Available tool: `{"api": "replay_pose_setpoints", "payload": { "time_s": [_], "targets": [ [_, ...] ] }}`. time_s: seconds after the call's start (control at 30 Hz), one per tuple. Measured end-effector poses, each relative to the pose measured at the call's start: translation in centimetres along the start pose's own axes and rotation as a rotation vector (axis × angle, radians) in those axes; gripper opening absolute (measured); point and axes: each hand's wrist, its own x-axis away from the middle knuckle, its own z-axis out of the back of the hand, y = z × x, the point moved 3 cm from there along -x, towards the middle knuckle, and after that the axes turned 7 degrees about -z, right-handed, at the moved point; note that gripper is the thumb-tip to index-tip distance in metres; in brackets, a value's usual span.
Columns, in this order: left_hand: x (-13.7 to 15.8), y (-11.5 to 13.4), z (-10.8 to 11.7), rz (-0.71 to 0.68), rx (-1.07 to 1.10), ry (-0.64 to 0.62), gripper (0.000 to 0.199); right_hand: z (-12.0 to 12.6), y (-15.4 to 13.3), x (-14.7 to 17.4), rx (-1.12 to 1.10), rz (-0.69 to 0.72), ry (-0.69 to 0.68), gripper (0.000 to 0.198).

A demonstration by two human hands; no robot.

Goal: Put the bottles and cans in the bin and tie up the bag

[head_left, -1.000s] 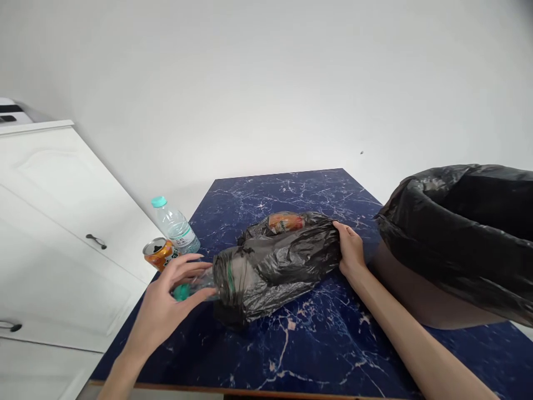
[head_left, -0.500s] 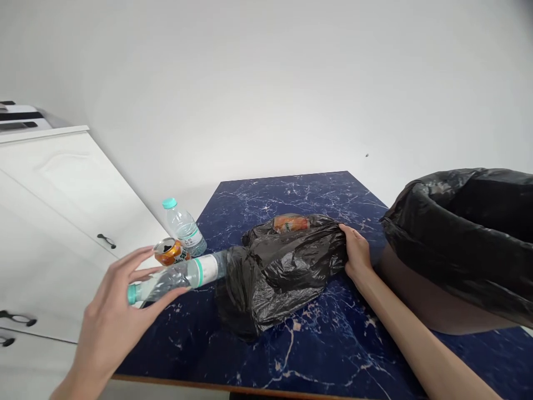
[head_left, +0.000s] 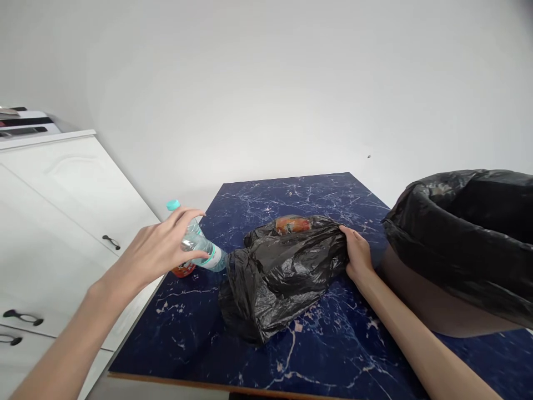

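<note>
At left centre of the frame, the left hand [head_left: 160, 250] is gripping a clear plastic bottle [head_left: 199, 247] above the blue marble table [head_left: 316, 355]. The right hand [head_left: 357, 254] is clutching the black bag [head_left: 283, 272] lying mid-frame. A lined bin [head_left: 462, 239] is sitting at right.

Bottle [head_left: 199, 248] out of bag [head_left: 283, 272], beside can [head_left: 183, 270].

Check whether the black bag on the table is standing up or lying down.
Lying down. The black bag sprawls crumpled on the blue marbled table, an orange item showing at its far end; the right hand grips that end.
</note>
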Motion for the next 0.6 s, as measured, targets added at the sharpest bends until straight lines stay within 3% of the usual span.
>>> {"api": "replay_pose_setpoints", "payload": {
  "time_s": [0.07,0.23,0.6],
  "targets": [
    [-1.9,0.4,-0.6,-0.071,0.025,-0.006,0.078,0.0,0.0,0.0,-0.004,-0.005,-0.008,0.021],
    [-5.2,1.3,-2.7,-0.197,0.164,0.011,0.05,-0.1,0.0,0.1,-0.015,-0.008,-0.015,0.018],
    [-8.1,-1.6,-5.6,-0.144,0.169,0.087,0.049,-0.2,-0.2,0.3,-0.017,-0.006,-0.029,0.021]
  ]
}}
